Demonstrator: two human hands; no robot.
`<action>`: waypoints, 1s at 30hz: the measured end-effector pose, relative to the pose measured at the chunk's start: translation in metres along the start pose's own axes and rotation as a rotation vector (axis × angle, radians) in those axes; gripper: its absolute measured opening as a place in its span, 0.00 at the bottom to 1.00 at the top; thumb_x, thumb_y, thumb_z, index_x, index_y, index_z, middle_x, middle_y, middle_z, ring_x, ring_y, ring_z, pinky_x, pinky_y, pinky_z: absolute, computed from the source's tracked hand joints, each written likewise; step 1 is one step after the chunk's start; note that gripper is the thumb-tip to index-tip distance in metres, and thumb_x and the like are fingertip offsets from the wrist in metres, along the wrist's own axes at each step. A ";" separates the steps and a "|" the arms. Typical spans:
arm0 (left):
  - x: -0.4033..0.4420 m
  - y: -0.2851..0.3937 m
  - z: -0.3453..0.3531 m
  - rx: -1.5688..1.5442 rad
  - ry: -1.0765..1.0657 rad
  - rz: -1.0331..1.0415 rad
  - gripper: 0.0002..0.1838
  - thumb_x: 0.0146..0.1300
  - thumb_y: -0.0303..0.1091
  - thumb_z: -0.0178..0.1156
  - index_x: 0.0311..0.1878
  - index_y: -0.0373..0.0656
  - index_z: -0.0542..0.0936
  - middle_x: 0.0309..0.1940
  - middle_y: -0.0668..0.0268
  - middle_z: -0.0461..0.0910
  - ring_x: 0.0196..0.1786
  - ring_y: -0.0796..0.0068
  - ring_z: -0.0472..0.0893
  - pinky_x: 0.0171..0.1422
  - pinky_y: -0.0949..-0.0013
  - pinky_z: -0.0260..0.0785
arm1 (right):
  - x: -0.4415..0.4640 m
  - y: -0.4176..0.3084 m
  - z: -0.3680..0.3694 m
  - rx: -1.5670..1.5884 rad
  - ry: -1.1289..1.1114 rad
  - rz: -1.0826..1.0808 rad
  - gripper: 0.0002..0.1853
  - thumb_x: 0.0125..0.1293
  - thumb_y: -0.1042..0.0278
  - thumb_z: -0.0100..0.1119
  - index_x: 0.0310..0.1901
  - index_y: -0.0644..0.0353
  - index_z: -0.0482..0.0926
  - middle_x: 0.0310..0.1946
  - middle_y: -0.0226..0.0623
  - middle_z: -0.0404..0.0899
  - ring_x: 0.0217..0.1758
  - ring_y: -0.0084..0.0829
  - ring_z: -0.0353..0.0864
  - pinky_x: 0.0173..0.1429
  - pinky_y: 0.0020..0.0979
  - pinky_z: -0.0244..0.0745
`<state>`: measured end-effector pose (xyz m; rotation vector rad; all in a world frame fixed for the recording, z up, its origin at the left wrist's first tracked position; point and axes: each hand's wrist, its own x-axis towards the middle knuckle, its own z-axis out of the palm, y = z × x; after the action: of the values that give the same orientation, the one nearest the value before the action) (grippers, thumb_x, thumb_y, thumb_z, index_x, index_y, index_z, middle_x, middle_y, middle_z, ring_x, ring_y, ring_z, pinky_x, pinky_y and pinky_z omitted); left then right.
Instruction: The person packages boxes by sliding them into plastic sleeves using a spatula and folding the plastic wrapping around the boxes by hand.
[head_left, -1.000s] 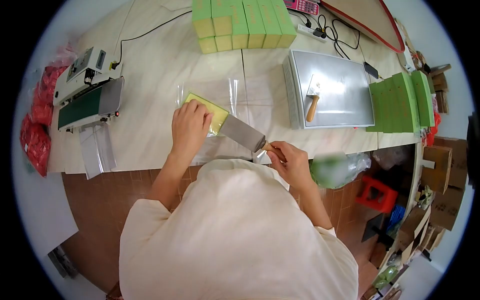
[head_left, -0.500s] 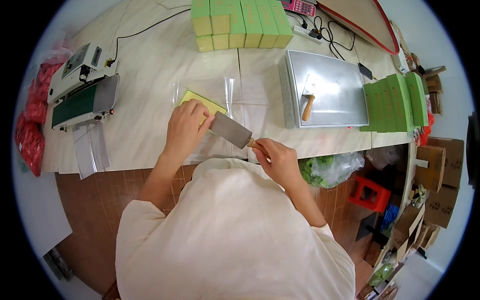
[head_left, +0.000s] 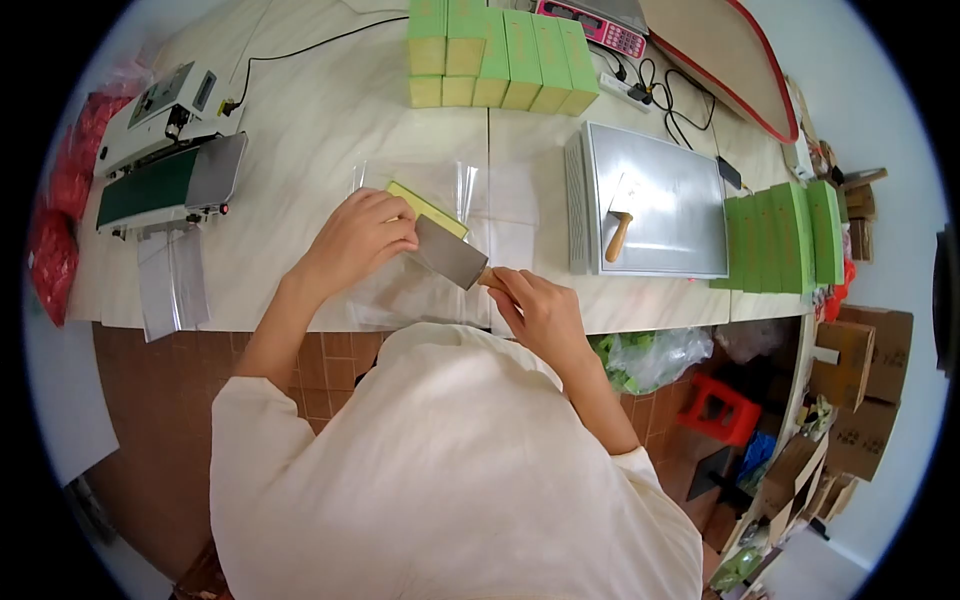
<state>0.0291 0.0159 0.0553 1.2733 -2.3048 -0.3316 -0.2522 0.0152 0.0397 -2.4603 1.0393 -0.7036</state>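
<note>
A yellow-green block (head_left: 432, 208) lies on clear plastic film (head_left: 455, 185) on the marbled table. My left hand (head_left: 365, 232) is at the block's left side, with its fingers bent and close together over the blade's left end. Whether the fingertips pinch the block or the blade is hidden. My right hand (head_left: 535, 308) is wrapped round the wooden handle of a wide metal blade (head_left: 449, 252). The blade lies tilted along the near edge of the block and covers part of it.
Green boxes (head_left: 508, 60) are stacked at the back. A metal-topped case (head_left: 655, 200) bears a small wooden-handled scraper (head_left: 619, 236), with more green boxes (head_left: 775, 240) to its right. A sealing machine (head_left: 165, 160) stands at the left.
The blade and my right hand have moved left, and the blade now covers the block's near part. My left hand has shifted left, off the top of the block. The view has shifted slightly.
</note>
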 end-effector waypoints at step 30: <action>0.022 -0.026 0.030 0.078 0.013 -0.030 0.05 0.54 0.32 0.65 0.30 0.44 0.78 0.35 0.67 0.76 0.44 0.65 0.77 0.54 0.62 0.68 | -0.015 -0.020 -0.012 0.168 -0.083 0.182 0.11 0.60 0.73 0.66 0.44 0.61 0.79 0.28 0.38 0.83 0.25 0.35 0.83 0.28 0.31 0.76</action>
<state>0.0225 -0.0173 0.0252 1.3456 -2.3098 -0.2443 -0.2569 0.0376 0.0550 -2.2006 1.1075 -0.5997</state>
